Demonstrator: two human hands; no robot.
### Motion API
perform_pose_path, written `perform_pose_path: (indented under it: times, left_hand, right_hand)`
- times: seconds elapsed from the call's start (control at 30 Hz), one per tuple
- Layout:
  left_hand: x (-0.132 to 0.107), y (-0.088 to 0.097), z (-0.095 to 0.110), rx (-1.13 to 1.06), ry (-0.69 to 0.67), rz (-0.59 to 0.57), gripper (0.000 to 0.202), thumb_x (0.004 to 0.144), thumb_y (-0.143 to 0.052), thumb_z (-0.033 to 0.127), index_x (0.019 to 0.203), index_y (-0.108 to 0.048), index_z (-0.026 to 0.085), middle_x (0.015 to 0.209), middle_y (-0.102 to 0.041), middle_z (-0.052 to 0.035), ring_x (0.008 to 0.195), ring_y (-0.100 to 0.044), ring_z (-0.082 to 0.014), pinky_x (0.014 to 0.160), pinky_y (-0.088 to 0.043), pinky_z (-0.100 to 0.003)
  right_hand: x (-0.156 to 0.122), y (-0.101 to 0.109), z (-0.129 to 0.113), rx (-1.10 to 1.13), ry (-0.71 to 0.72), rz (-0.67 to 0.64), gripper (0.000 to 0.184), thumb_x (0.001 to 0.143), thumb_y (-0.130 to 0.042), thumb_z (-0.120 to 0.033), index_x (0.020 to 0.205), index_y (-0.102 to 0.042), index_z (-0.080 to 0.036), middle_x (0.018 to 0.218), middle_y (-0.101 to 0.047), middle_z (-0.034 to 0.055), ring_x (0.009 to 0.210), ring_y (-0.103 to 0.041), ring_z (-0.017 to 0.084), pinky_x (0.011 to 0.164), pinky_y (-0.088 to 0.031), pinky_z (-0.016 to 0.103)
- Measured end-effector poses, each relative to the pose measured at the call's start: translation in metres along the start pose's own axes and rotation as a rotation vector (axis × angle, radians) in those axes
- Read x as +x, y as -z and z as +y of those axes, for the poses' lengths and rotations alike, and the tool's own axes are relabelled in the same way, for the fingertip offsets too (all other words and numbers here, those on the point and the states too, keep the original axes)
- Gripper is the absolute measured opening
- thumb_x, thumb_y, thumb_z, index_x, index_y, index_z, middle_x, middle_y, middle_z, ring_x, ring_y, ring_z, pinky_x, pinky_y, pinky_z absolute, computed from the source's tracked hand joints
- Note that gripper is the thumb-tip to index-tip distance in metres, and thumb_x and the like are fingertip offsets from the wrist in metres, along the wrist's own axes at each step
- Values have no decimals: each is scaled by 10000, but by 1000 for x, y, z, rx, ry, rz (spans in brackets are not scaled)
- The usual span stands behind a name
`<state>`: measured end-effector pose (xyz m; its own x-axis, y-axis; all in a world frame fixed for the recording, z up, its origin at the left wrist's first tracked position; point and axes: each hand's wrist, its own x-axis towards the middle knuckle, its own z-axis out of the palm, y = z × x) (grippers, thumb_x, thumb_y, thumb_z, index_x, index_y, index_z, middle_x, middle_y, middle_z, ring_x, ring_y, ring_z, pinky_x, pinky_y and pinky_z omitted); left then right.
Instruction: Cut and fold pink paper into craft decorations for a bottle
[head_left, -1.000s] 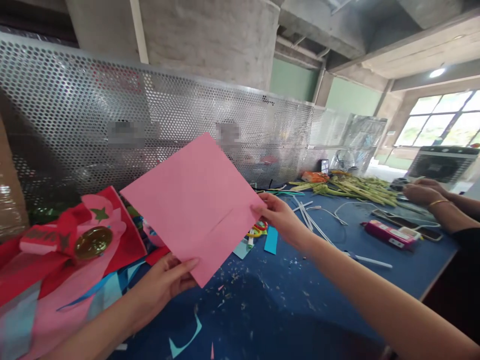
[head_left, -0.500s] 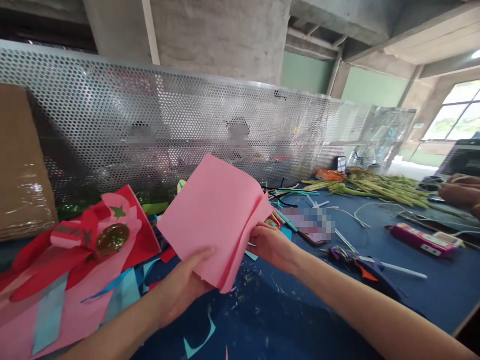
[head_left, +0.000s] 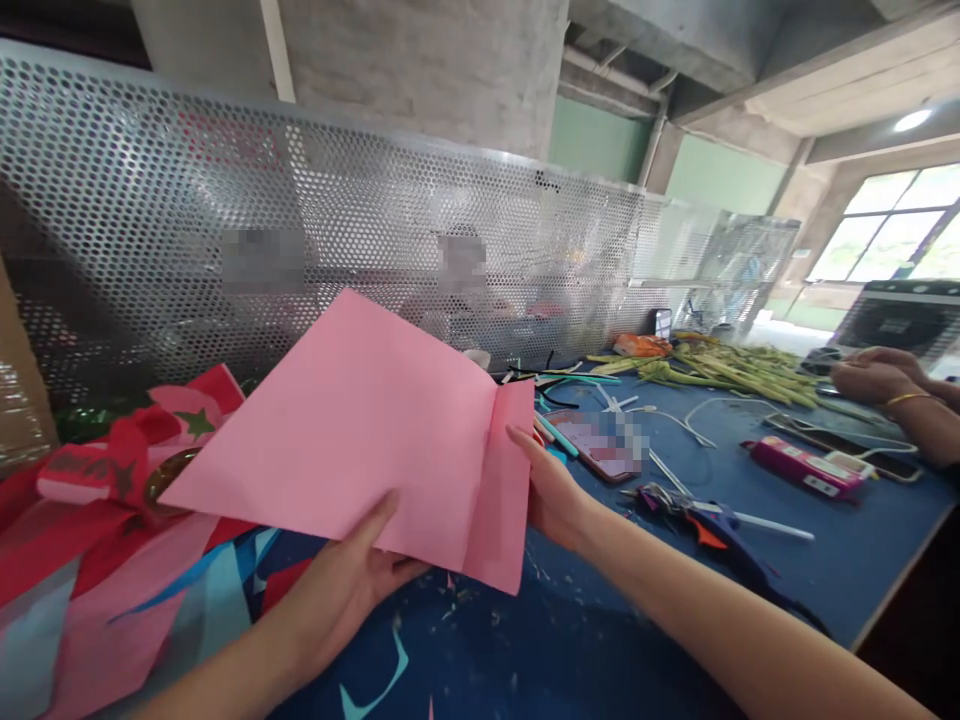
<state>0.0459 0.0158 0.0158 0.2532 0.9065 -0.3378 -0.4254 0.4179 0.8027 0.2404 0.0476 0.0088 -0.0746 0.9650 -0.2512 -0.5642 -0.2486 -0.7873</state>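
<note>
A large sheet of pink paper (head_left: 352,430) is held up in front of me, tilted, with a crease near its right side. My left hand (head_left: 360,570) grips the lower edge, thumb on the face and fingers underneath. At the right, my right hand (head_left: 551,490) pinches the creased flap, its fingers partly hidden behind the paper. Left of the sheet lies a heap of red, pink and pale blue cut paper (head_left: 112,560), partly covered by it. A curved turquoise scrap (head_left: 382,680) lies on the blue table (head_left: 570,640) below my left hand.
On the right are a phone (head_left: 600,445), a dark tool with an orange part (head_left: 705,525), a white rod, cables and a magenta power strip (head_left: 806,467). Green stalks (head_left: 720,370) lie farther back. Another person's hands (head_left: 877,380) are at the right edge. A perforated metal screen (head_left: 375,210) runs behind.
The pink sheet has opened out to the left, and its folded right part now shows as a flatter flap. The view has turned slightly right, bringing more of the other person's arms in.
</note>
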Motion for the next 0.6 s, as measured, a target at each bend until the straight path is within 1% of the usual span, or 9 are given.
perform_pose_path:
  times: [0.07,0.17,0.27,0.33,0.4,0.47,0.53,0.57,0.6]
  left_hand:
    - [3,1,4,-1,-76,59,493,921,-577,262,1397,-448,255,1298,-647,-61,1188,-606,-270,847,-608,-398]
    - [7,3,4,9,-148,148,441,918,-569,200,1349,-498,267,1296,-649,-44,1153,-631,-248,767,-634,-367]
    - [8,1,2,-3,-143,179,391,906,-577,164,1287,-552,253,1223,-692,-37,1031,-692,-221,724,-637,-343]
    - [7,-1,5,-26,-151,205,335,914,-554,162,1241,-582,233,1099,-741,-32,897,-724,-200,656,-632,-312]
    - [5,-3,13,-70,-212,242,279,941,-503,221,1202,-603,219,957,-766,-13,772,-724,-183,572,-608,-281]
    - [4,-2,28,-137,-323,260,323,967,-426,348,1183,-611,197,870,-762,-3,717,-705,-177,546,-584,-269]
    - [4,3,47,-183,-409,302,537,942,-338,527,1150,-618,119,800,-749,-43,700,-686,-194,552,-568,-272]
    - [5,7,57,-160,-432,310,626,914,-302,595,1136,-615,100,793,-745,-66,699,-681,-205,548,-558,-274]
    - [6,11,67,-98,-423,298,684,886,-276,646,1128,-611,101,804,-742,-87,707,-680,-218,553,-554,-288]
  right_hand:
    - [0,0,-3,27,12,39,187,915,-498,-284,940,-665,-203,845,-761,21,771,-702,186,728,-528,305]
    - [-1,0,-4,48,19,66,150,870,-524,-217,949,-650,-190,831,-759,21,742,-699,184,710,-526,298]
    - [-1,2,-3,54,24,66,148,831,-561,-231,945,-646,-192,811,-754,19,730,-693,194,704,-524,305]
    - [0,5,-3,51,28,68,151,823,-575,-266,945,-644,-209,799,-749,7,740,-693,194,724,-526,305]
    - [1,8,-6,34,15,65,169,848,-556,-321,950,-643,-220,782,-742,0,739,-695,191,744,-529,304]
    - [2,11,-10,-5,-33,38,261,897,-497,-403,970,-652,-206,766,-737,16,719,-698,196,745,-535,311]
    - [2,13,-17,-61,-94,-16,405,934,-419,-499,992,-664,-182,757,-736,42,709,-704,207,741,-542,324]
    - [2,13,-20,-94,-120,-51,468,940,-388,-543,1004,-669,-173,761,-737,52,717,-707,213,743,-545,330]
    - [1,14,-24,-131,-147,-91,511,939,-375,-572,1011,-674,-165,769,-739,62,731,-710,219,747,-549,337]
